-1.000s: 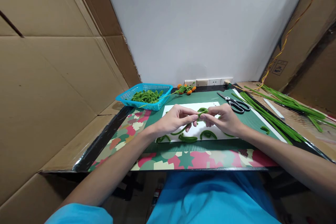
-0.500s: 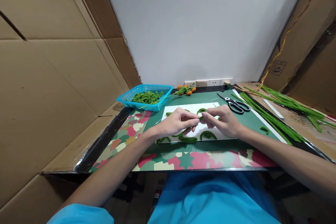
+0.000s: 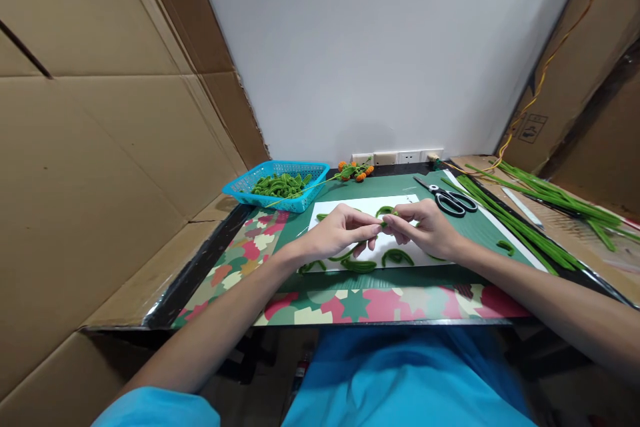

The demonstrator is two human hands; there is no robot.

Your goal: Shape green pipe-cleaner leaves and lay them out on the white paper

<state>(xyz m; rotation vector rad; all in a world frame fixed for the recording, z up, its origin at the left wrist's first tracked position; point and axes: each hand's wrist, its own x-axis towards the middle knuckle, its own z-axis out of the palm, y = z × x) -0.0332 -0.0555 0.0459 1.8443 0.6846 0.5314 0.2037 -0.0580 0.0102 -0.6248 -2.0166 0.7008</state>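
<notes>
Over a white sheet [image 3: 415, 260], my left hand [image 3: 345, 230] and my right hand [image 3: 423, 230] meet with fingertips pinched together. Between them is a small piece of green pipe cleaner [image 3: 384, 224], mostly covered by the fingers. Both hands are closed on it. Several bent green pipe-cleaner pieces lie on the sheet around and below the hands, among them a leaf-shaped loop [image 3: 359, 266] and a curved one [image 3: 398, 257]. Another curled piece [image 3: 505, 247] rests on the green mat to the right of my right forearm.
A blue basket [image 3: 300, 204] of green looped pieces stands back left. Beside it lies a stem with orange flowers [image 3: 360, 173]. Black-handled scissors [image 3: 453, 203] lie behind my right hand. Long green pipe cleaners [image 3: 520, 227] lie at right. Cardboard walls [image 3: 125, 113] flank the table.
The fingertips have shifted very slightly, and less of the green piece shows between them. Everything else stays in place.
</notes>
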